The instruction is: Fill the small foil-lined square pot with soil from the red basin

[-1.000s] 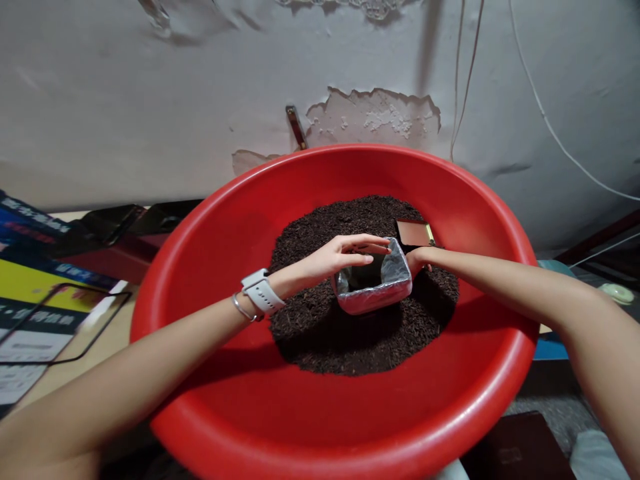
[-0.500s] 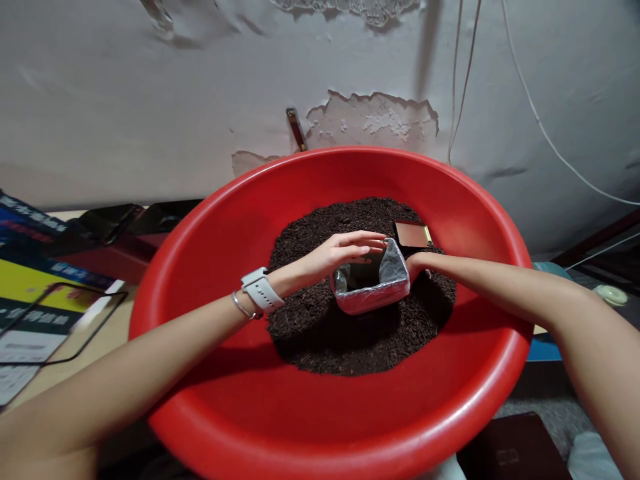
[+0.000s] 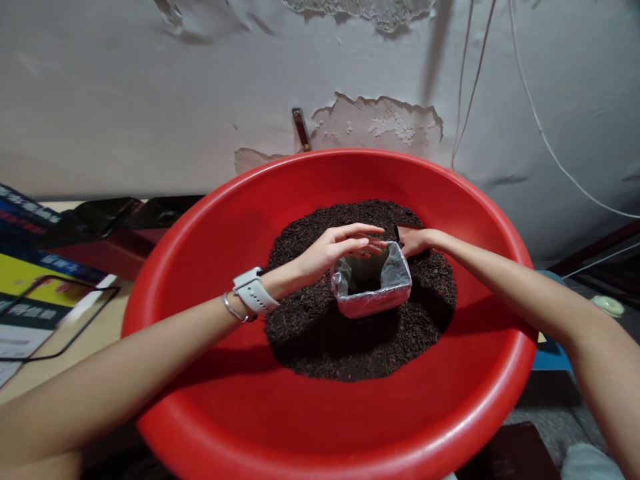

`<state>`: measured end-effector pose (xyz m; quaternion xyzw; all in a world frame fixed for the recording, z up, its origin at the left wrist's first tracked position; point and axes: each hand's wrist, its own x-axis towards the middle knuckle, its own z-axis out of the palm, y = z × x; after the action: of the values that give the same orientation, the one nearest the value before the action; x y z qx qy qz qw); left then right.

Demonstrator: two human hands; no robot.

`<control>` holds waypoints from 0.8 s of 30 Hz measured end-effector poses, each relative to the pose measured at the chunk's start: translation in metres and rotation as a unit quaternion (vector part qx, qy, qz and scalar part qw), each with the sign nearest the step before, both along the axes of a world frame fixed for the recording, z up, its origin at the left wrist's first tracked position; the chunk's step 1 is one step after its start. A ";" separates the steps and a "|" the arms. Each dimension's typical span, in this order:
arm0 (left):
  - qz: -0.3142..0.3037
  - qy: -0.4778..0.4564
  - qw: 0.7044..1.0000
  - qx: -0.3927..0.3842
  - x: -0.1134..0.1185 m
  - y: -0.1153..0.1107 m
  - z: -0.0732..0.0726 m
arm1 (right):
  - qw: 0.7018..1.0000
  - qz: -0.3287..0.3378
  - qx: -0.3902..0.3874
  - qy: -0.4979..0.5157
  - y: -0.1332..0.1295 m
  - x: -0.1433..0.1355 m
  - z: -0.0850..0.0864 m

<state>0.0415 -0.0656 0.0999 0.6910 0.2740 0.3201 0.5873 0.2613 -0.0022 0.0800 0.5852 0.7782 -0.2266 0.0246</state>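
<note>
Basin point(image 3: 300, 427): big, red, round, filling the middle of the view; deep wall keeping loose stuff from spilling out.
Dark granules point(image 3: 320, 333): heaped at the basin's centre, piled well inside the rim, spread from about 9 to 3 o'clock around the box.
Box point(image 3: 373, 287): small, square, silvery foil lining, pinkish outer wall; sunk upright into the heap at dead centre, mouth open upward, so granules can go straight in; inside looks dark, fill level hard to read.
Left hand point(image 3: 333, 247): at the box's 10 o'clock, palm down, flat over the near-left rim; fingers point(image 3: 367, 241) stretched and slightly spread across the mouth, gripping nothing, seemingly steadying or levelling the top.
Watch point(image 3: 253, 291): pale strap on the left wrist, thin bangle just beside it.
Right hand point(image 3: 413, 241): at the box's 1 o'clock, resting on the heap behind the far corner; fingers mostly hidden by the foil, so how far curled or what touched, cannot tell.
Wall point(image 3: 150, 100): behind at 12 o'clock, paint peeling, thin cables hanging at upper right.
Worktop point(image 3: 65, 347): at 9 o'clock, printed sheets and a dark wire frame lying on it.
</note>
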 end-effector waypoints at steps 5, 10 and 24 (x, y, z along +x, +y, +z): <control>0.028 0.040 0.998 0.027 0.002 -0.004 0.005 | 0.992 -0.043 0.052 -0.103 0.013 0.013 0.024; 0.043 0.050 0.996 0.058 0.002 -0.005 0.010 | 0.965 -0.059 0.095 0.238 0.002 0.008 0.040; 0.168 0.033 0.985 0.029 0.005 0.001 0.007 | 0.837 -0.018 -0.088 0.540 -0.047 -0.031 0.035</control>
<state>0.0463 -0.0643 0.1071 0.6622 0.3962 0.3988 0.4955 0.2301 -0.0493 0.1146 0.3789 0.6340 -0.5745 -0.3528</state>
